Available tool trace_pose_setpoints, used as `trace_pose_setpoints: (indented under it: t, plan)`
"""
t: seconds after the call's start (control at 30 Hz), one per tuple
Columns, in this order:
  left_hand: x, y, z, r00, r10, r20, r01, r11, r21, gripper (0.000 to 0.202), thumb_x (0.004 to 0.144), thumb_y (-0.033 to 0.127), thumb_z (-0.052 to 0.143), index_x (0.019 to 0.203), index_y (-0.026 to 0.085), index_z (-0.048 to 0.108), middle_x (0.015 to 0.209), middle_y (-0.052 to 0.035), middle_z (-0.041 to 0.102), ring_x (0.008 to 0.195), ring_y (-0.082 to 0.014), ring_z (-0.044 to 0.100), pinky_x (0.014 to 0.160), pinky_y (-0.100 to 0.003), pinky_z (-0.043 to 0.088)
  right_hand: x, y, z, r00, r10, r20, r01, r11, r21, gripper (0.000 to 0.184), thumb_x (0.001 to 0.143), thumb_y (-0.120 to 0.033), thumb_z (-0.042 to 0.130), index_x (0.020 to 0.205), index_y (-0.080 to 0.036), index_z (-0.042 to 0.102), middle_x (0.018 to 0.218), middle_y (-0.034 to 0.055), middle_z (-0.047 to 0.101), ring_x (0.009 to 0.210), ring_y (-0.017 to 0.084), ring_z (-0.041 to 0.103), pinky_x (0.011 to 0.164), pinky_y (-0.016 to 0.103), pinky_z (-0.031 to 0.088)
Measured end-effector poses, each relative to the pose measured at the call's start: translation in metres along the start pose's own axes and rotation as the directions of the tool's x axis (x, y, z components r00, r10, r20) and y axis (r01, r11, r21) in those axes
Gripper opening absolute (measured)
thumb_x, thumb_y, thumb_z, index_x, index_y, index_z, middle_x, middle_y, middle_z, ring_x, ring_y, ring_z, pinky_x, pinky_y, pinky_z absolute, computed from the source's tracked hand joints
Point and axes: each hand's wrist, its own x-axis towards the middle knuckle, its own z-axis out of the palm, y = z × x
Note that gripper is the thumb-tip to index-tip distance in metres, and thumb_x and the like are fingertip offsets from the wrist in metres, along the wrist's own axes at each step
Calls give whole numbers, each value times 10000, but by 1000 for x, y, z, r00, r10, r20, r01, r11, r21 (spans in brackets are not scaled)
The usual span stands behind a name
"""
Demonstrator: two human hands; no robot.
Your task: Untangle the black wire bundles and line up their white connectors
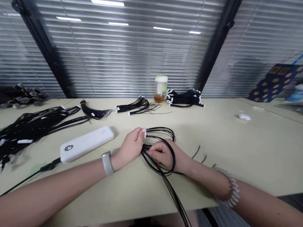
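A coil of thin black cables (174,157) with a white connector (145,132) at one end is between my hands, above the front of the table. My left hand (133,142) is closed on the coil beside the connector, its thumb against the white part. Inside the loop, my right hand (165,154) pinches the cable strands with thumb and fingertips. Loose cable ends hang down past the table's front edge, and a few more stick out behind my right wrist. Exactly which strands the right fingers grip is partly hidden.
A white power bank (86,143) with a cord lies left of my left hand. Black cable bundles (35,124) spread at far left; more bundles (184,97) lie at the back by a clear jar (161,90). A white earbud case (244,117) sits at right on the table (213,132).
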Motion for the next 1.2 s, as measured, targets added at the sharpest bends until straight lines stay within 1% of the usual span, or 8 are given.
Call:
trace_pose_setpoints:
  t: [0.33,0.5,0.6,0.77,0.83,0.97,1.07,1.2]
  plan:
    - [0,-1,0,1000,4,20,-5,999,37,331,885,382,308,619,197,378,563,24,427,557,-146,425,546,-269,342,-2,-4,-3,999,25,-35,-26,999,-44,153,718,-153,445,593,-152,533,487,-52,453,468,62,361,427,175,268]
    - [1,-1,0,999,-26,29,25,999,29,354,882,411,306,609,196,374,558,25,421,553,-145,423,552,-269,345,-9,-6,-36,984,-49,-170,-38,880,-474,155,709,-146,507,582,-171,592,477,-15,518,441,88,393,447,224,288]
    - [2,-1,0,998,-46,41,45,998,34,365,877,414,308,592,196,377,530,30,409,532,-143,421,545,-268,343,-13,-2,-67,858,-58,-510,-203,875,-440,150,756,-188,530,777,-202,677,566,7,613,489,130,516,509,267,388]
    - [3,-1,1,997,-51,59,51,999,10,380,876,428,305,586,195,381,509,33,416,500,-136,412,532,-264,345,-14,6,-83,647,-51,-761,161,984,70,192,801,-260,547,951,-222,660,1004,41,637,844,158,606,708,304,514]
    - [3,0,1,997,-49,64,49,999,2,375,876,422,313,587,194,381,519,32,424,507,-134,417,540,-263,350,-13,5,-75,698,10,-716,223,947,231,242,839,-286,504,1046,-235,617,879,17,653,637,106,595,623,282,524]
    - [2,3,0,997,-44,61,45,999,0,374,878,408,312,587,189,398,529,28,437,529,-139,431,552,-261,356,-10,0,-49,933,50,-356,44,967,252,389,843,-277,490,1230,-246,465,640,-36,618,468,87,505,400,202,392]
    - [1,3,-1,998,-32,49,31,999,18,376,877,401,313,583,186,407,534,24,443,538,-142,429,555,-262,351,-8,-2,-35,956,-29,-293,31,1000,2,114,815,-247,525,845,-191,620,598,-30,590,504,75,470,465,205,358]
    - [1,2,-1,999,-18,47,17,1000,26,370,878,395,314,585,187,404,535,22,444,541,-143,433,560,-263,354,-8,-3,-32,935,-74,-346,12,984,-179,156,806,-210,521,668,-164,577,603,-27,568,538,70,461,510,207,332]
